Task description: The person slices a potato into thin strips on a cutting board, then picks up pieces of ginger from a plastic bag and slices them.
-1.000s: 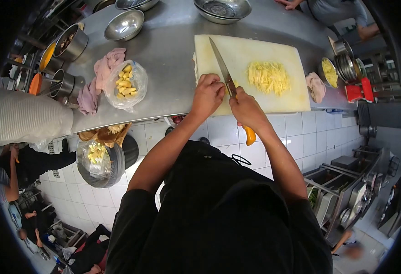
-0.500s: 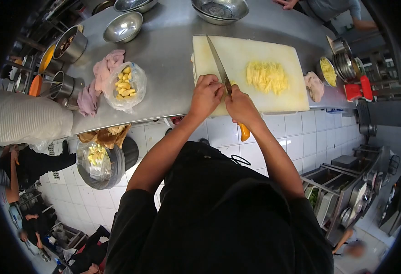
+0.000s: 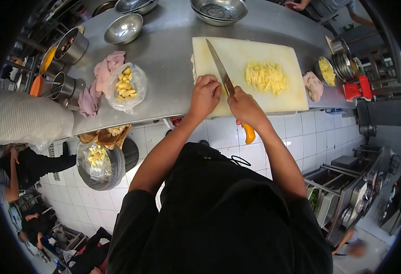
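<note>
My right hand (image 3: 247, 106) is closed round the handle of a long kitchen knife (image 3: 219, 63), whose yellow handle end sticks out below the fist. The blade points away from me over the white cutting board (image 3: 230, 45). Just left of the blade, my left hand (image 3: 205, 97) has its fingers curled and drawn together at the board's near left part. What those fingers hold, if anything, is hidden. On the right half of the board lies a pile of thin pale yellow shreds (image 3: 265, 77).
Left on the steel table (image 3: 168, 59) are a plastic bag of peeled yellow pieces (image 3: 125, 86) and pink cloths (image 3: 107, 68). Metal bowls (image 3: 123, 28) stand at the back. Right of the board are a cloth (image 3: 313, 86) and a bowl of yellow shreds (image 3: 327, 72). Other people are nearby.
The knife and my right hand have shifted slightly right and toward me, away from my left fingers. My left hand stays nearly in place.
</note>
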Demonstrator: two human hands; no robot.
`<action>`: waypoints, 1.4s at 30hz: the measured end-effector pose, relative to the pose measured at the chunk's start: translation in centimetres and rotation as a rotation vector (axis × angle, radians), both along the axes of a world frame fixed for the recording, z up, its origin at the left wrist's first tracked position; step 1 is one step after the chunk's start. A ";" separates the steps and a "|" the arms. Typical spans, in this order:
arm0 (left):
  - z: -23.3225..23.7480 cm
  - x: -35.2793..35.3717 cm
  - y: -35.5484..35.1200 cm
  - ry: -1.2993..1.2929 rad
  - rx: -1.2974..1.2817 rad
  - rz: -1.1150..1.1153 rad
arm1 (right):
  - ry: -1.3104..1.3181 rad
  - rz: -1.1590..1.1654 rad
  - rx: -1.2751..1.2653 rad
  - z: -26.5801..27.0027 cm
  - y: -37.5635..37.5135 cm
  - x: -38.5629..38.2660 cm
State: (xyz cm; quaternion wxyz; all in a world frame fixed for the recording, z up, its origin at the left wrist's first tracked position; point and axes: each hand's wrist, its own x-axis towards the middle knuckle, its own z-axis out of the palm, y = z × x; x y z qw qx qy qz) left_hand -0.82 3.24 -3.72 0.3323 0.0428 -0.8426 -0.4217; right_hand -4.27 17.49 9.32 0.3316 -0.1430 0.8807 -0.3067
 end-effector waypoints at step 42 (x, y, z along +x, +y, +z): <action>0.3 0.2 0.1 -0.034 -0.043 -0.018 | 0.052 0.048 -0.001 -1.2 0.0 -1.3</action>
